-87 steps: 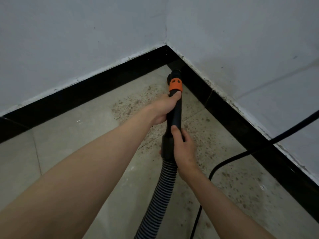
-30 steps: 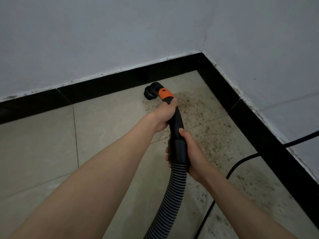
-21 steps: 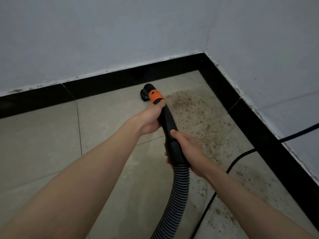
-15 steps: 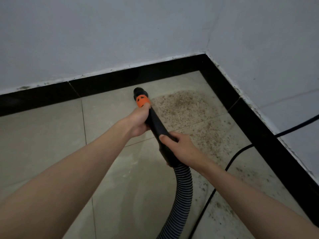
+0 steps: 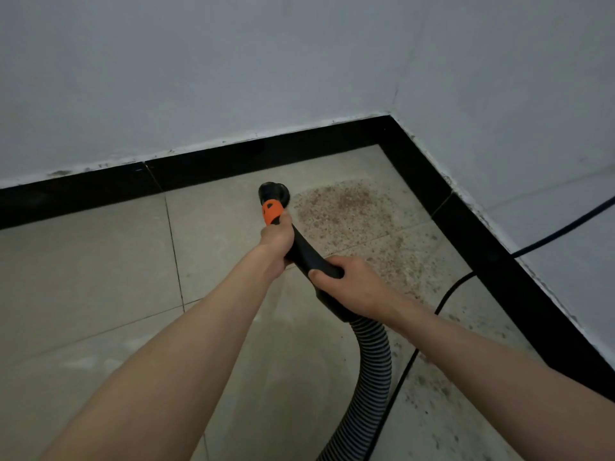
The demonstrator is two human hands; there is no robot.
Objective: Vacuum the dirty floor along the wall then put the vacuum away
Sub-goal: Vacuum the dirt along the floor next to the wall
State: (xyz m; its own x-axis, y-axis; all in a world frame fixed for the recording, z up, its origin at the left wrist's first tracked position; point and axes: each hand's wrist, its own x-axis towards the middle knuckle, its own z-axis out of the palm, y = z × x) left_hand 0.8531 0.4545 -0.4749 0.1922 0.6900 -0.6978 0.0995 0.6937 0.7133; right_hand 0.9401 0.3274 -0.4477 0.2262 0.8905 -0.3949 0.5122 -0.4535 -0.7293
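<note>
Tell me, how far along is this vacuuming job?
Partway. The tiles left of the nozzle look clean. Both hands, left hand and right hand, grip the vacuum wand now. Brown grit still covers the corner and runs along the right baseboard. Stowing the vacuum remains.

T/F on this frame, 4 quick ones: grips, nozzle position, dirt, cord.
1. Both hands hold the vacuum wand. True: left hand near the orange collar, right hand near the hose.
2. The nozzle sits in the corner. False: it is left of the dirt patch, short of the corner.
3. The floor is clean. False: brown specks remain.
4. A black cord lies on the floor at right. True.
</note>
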